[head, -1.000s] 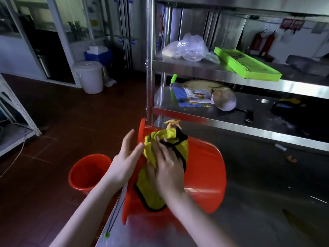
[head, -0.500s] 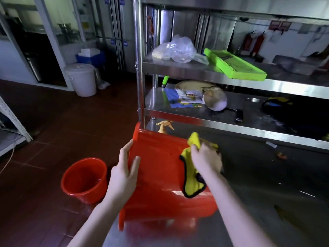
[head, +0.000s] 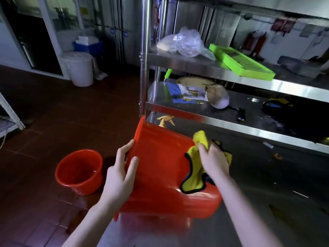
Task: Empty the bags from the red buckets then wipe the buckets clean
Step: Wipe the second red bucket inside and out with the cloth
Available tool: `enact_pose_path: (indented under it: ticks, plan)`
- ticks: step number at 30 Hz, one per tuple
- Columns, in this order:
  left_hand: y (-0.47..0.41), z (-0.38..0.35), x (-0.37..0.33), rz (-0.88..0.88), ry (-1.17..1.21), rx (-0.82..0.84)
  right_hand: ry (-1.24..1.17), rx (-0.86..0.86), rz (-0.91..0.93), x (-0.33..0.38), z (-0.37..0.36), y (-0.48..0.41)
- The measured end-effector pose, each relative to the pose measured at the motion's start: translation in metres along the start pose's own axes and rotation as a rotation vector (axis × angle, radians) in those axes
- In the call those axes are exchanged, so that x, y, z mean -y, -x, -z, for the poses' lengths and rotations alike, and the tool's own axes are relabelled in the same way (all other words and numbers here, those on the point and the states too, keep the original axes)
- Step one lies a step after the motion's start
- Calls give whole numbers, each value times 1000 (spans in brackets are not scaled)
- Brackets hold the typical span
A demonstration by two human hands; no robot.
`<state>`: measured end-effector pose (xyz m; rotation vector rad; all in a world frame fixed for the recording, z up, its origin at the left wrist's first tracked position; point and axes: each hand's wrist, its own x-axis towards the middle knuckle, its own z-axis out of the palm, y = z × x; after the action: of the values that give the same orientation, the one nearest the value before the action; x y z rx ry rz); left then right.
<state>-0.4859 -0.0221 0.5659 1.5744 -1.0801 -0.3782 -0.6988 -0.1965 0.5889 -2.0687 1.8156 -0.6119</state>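
A large red bucket [head: 160, 166] lies on its side on the steel table [head: 267, 202], its mouth turned left. My left hand [head: 121, 173] holds the bucket at its rim, fingers spread over the wall. My right hand [head: 212, 159] grips a yellow cloth with a black hem [head: 194, 182] and presses it against the bucket's outer wall near the bottom end. A second, smaller red bucket [head: 79, 172] stands upright on the floor to the left, apparently holding nothing.
A steel shelf rack [head: 231, 75] rises just behind the bucket, with a clear plastic bag [head: 183, 41], a green tray [head: 240, 61] and papers on it. A spray bottle's top [head: 165, 120] peeks out behind the bucket. A white lidded bin [head: 79, 68] stands far left on the tiled floor.
The bucket has been turned so its outer wall faces me. My right hand carried the cloth from the bucket's mouth to its bottom end. My left hand shifted along the rim.
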Motion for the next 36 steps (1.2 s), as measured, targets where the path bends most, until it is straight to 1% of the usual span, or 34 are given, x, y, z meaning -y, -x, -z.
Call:
enact_pose_path:
  ticks: [1, 2, 3, 5, 8, 9, 10, 12, 14, 16, 17, 18, 20, 22, 23, 24, 25, 27, 28, 29, 30, 32, 33, 34, 36]
  plan:
    - [5, 1, 2, -7, 13, -1, 33, 60, -108, -2, 7, -9]
    - [9, 2, 5, -14, 22, -6, 68, 97, -145, 2, 11, -14]
    - [10, 2, 7, -19, 22, -9, 97, 107, -118, 13, 9, -16]
    - [8, 3, 7, -10, 22, -3, 93, 94, 72, 50, -6, -8]
    - [3, 6, 6, 10, -14, -11, -31, 69, 474, 107, -36, 27]
    - [0, 8, 5, 28, -20, 0, -44, 54, 576, 117, -40, 40]
    - [-5, 12, 2, 56, -12, 18, -48, 27, 640, 122, -43, 53]
    - [-27, 15, -9, 115, 16, 41, -45, -27, 706, 116, -46, 77]
    - [-62, 8, -22, 186, 19, 21, -23, -64, 766, 100, -52, 98]
    - [-90, -6, -35, 255, -80, 26, -9, -82, 827, 83, -56, 113]
    - [-95, -14, -37, 249, -122, 29, 0, -83, 839, 73, -56, 114]
    - [-95, -22, -40, 239, -159, 15, 1, -80, 824, 61, -52, 110]
    - [-82, -34, -46, 227, -185, -42, -2, -87, 719, 34, -38, 92]
    - [-62, -37, -48, 199, -153, -43, -8, -175, 542, 7, -22, 68]
    - [-54, -36, -47, 175, -117, -28, -19, -236, 434, -5, -16, 53]
    - [-46, -34, -46, 146, -80, -12, -44, -256, 313, -13, -9, 37]
    - [-40, -32, -43, 113, -51, 1, -82, -218, 184, -16, -2, 21]
    - [-28, -27, -37, 68, -31, 8, -116, -79, -49, -7, 8, -3]
    - [-24, -27, -34, 62, -33, 0, -61, -30, -85, 4, 7, -8]
    - [-23, -27, -32, 57, -46, -11, 12, -12, -45, 19, 2, -7]
    - [-26, -27, -30, 45, -65, -24, 44, -12, 68, 37, -8, -1]
    - [-36, -21, -26, -10, -109, -41, -29, -38, 431, 78, -31, 29]
    - [-41, -15, -22, -38, -123, -42, -63, -24, 584, 94, -42, 46]
    - [-43, -9, -17, -58, -131, -42, -93, -8, 698, 103, -51, 59]
    - [-39, 3, -7, -80, -124, -31, -91, -3, 816, 102, -55, 69]
